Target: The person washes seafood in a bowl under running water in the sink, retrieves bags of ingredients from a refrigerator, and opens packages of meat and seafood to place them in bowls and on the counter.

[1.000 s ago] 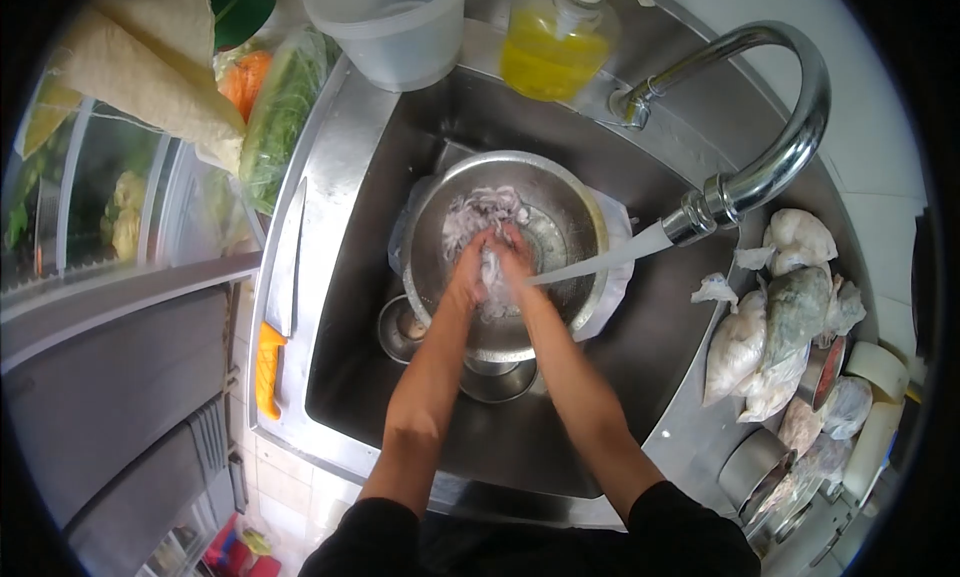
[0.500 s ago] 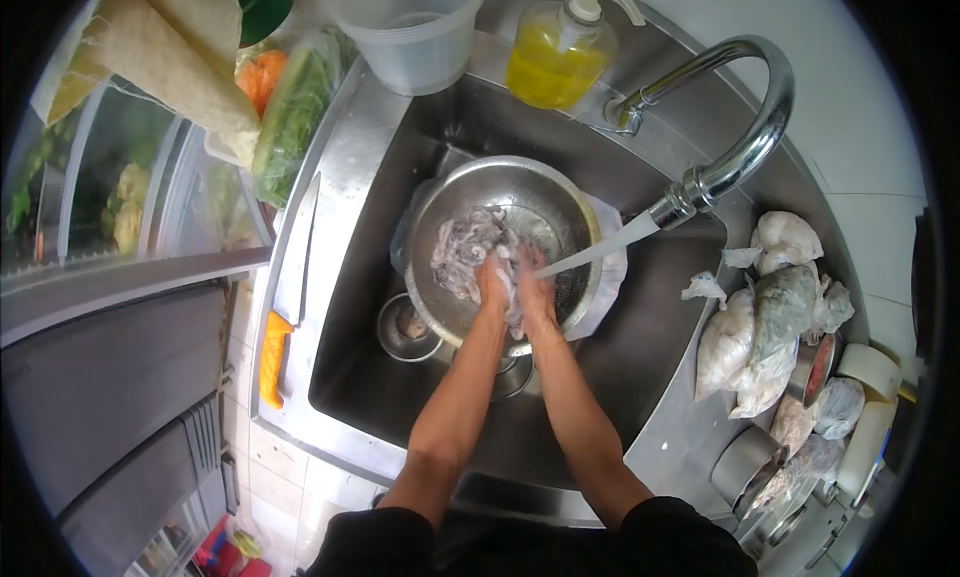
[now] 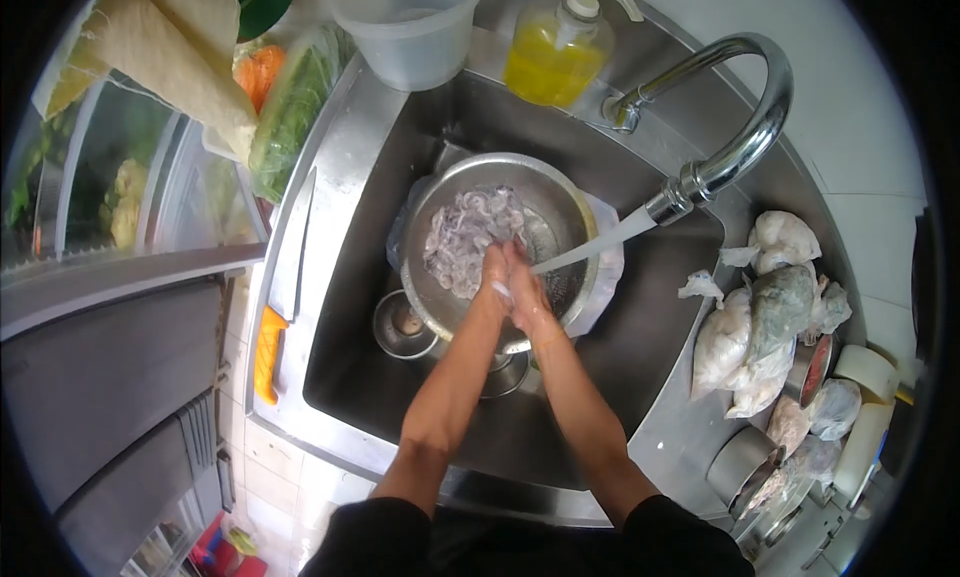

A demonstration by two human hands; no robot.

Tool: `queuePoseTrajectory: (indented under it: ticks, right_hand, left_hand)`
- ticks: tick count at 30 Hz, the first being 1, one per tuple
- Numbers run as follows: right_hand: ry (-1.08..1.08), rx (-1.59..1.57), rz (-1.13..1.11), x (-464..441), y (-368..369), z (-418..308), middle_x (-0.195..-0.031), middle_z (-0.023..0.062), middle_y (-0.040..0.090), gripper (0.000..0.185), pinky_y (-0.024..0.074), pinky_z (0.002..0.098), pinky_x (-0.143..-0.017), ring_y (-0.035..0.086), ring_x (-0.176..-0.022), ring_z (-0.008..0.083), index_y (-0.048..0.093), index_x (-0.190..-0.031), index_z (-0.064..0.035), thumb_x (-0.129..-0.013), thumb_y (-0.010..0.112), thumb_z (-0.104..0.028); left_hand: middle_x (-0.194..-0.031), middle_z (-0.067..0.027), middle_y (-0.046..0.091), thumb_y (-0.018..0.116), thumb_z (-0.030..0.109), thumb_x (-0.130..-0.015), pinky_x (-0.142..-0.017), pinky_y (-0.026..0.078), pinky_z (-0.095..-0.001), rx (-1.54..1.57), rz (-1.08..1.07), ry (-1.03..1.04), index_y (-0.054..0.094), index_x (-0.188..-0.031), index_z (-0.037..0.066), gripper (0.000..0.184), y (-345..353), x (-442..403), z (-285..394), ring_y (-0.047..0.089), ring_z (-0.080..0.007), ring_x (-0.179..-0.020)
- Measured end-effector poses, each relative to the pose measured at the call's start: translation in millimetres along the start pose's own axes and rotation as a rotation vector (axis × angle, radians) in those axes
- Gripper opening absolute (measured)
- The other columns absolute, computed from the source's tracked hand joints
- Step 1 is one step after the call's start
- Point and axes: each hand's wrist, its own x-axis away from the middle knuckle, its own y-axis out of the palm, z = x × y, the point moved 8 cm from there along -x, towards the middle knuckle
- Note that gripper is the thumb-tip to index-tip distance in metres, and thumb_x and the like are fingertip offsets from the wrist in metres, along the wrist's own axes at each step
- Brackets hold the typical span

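Observation:
A steel bowl (image 3: 585,202) stands in the sink, holding a heap of pale grey, squid-like pieces (image 3: 465,227) on its left side. Over the bowl's middle, my left hand (image 3: 495,269) and my right hand (image 3: 525,287) are pressed together, palms facing, at the lower right edge of the heap. A whitish bit of the squid-like pieces shows between them; the rest is hidden by my fingers. Water streams from the faucet (image 3: 765,102) into the bowl, just right of my right hand.
Two small steel bowls, one a left bowl (image 3: 390,342), sit lower in the sink (image 3: 620,417). A knife (image 3: 270,352) lies on the left rim. A plastic tub (image 3: 410,47) and soap dispenser (image 3: 555,62) stand behind. Bagged food (image 3: 725,347) and a steel pot (image 3: 740,467) are at right.
My hands have come closer together and drawn slightly away from the heap. The clump that spread between and below them has mostly left view there; the heap looks looser and rounder.

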Motion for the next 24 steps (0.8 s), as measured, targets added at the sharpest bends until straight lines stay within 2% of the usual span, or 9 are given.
queuePoseTrajectory:
  ticks: [4, 5, 6, 9, 12, 15, 18, 21, 24]
  right_hand:
    - [0.185, -0.123, -0.245, -47.2, -12.1, -5.5, -0.149, 0.0100, 0.021, 0.067, 0.0170, 0.0304, -0.110, 0.018, -0.138, 0.0227, 0.020, -0.144, -0.0042, -0.094, 0.039, -0.045]
    - [-0.013, -0.053, 0.012, -48.8, -23.6, -6.4, -0.140, 0.0111, 0.037, 0.064, 0.0275, 0.0323, -0.105, 0.034, -0.128, 0.0224, 0.038, -0.135, -0.0007, -0.092, 0.043, -0.047]
    - [-0.085, -0.106, 0.012, -44.8, -27.1, -1.2, -0.142, 0.0110, 0.034, 0.064, 0.0263, 0.0329, -0.105, 0.031, -0.130, 0.0227, 0.032, -0.138, -0.0021, -0.092, 0.044, -0.045]
    - [-0.185, -0.229, 0.074, -27.8, -45.4, 5.5, -0.145, 0.0093, 0.028, 0.065, 0.0247, 0.0436, -0.106, 0.025, -0.134, 0.0246, 0.022, -0.143, -0.0118, -0.091, 0.048, -0.040]
    - [0.132, -0.183, 0.162, -34.7, -61.2, 58.4, -0.149, -0.0016, 0.023, 0.062, 0.0136, 0.0623, -0.103, 0.016, -0.137, 0.0277, 0.020, -0.144, -0.0304, -0.090, 0.042, -0.052]
    - [0.195, -0.247, 0.098, -52.2, -59.7, 91.2, -0.149, -0.0030, 0.022, 0.065, 0.0117, 0.0643, -0.102, 0.016, -0.138, 0.0270, 0.018, -0.144, -0.0292, -0.089, 0.042, -0.054]
    - [0.143, -0.285, 0.000, -80.0, -46.0, 111.2, -0.149, -0.0011, 0.022, 0.073, 0.0121, 0.0604, -0.105, 0.017, -0.138, 0.0255, 0.017, -0.145, -0.0231, -0.087, 0.046, -0.056]
    - [0.024, -0.284, -0.020, -98.1, -25.4, 101.4, -0.146, 0.0062, 0.027, 0.082, 0.0216, 0.0496, -0.106, 0.026, -0.133, 0.0263, 0.019, -0.145, -0.0127, -0.084, 0.052, -0.056]
    - [0.065, -0.055, 0.090, -87.3, -26.6, 85.1, -0.142, 0.0133, 0.034, 0.078, 0.0308, 0.0428, -0.102, 0.035, -0.128, 0.0273, 0.024, -0.143, -0.0075, -0.085, 0.056, -0.049]
  left_hand:
    - [-0.124, -0.0179, 0.051, 0.033, 0.048, -0.094, -0.099, 0.034, -0.0374, -0.373, 0.174, -0.042, 0.043, -0.131, 0.007, 0.057, 36.1, 40.4, 16.7, 0.048, -0.0276, -0.116]
    - [-0.129, -0.0196, 0.047, 0.031, 0.050, -0.094, -0.102, 0.031, -0.0367, -0.494, 0.196, -0.050, 0.041, -0.133, 0.005, 0.061, 40.4, 33.4, 26.5, 0.044, -0.0282, -0.121]
    - [-0.135, -0.0213, 0.042, 0.029, 0.052, -0.093, -0.105, 0.027, -0.0360, -0.614, 0.220, -0.063, 0.039, -0.136, 0.003, 0.065, 46.6, 29.6, 40.0, 0.039, -0.0289, -0.127]
    - [-0.133, -0.0267, 0.042, 0.039, 0.054, -0.086, -0.105, 0.028, -0.0349, -1.289, 0.181, 0.068, 0.047, -0.129, 0.003, 0.067, 70.5, 28.3, 103.3, 0.041, -0.0319, -0.125]
    - [-0.136, -0.0237, 0.040, 0.049, 0.043, -0.080, -0.105, 0.028, -0.0393, -1.647, 0.472, 0.157, 0.046, -0.132, 0.009, 0.062, 60.6, 29.1, 154.2, 0.037, -0.0397, -0.126]
    - [-0.126, -0.0257, 0.050, 0.053, 0.049, -0.078, -0.098, 0.038, -0.0404, -1.844, 0.622, 0.313, 0.051, -0.127, 0.013, 0.061, -2.9, 0.6, 170.0, 0.046, -0.0331, -0.121]
    - [-0.125, -0.0199, 0.053, 0.056, 0.048, -0.077, -0.096, 0.041, -0.0396, -1.397, 0.528, 0.050, 0.050, -0.128, 0.011, 0.064, -21.3, 8.0, 146.4, 0.048, -0.0317, -0.119]
    - [-0.118, -0.0141, 0.057, 0.059, 0.047, -0.076, -0.095, 0.041, -0.0403, -0.346, 0.169, -0.257, 0.052, -0.123, 0.008, 0.062, -68.5, -20.0, 65.7, 0.053, -0.0285, -0.111]
    - [-0.110, -0.0104, 0.059, 0.059, 0.041, -0.079, -0.091, 0.043, -0.0395, -0.287, 0.224, -0.205, 0.055, -0.115, 0.004, 0.052, -39.9, 7.0, 50.7, 0.055, -0.0251, -0.102]
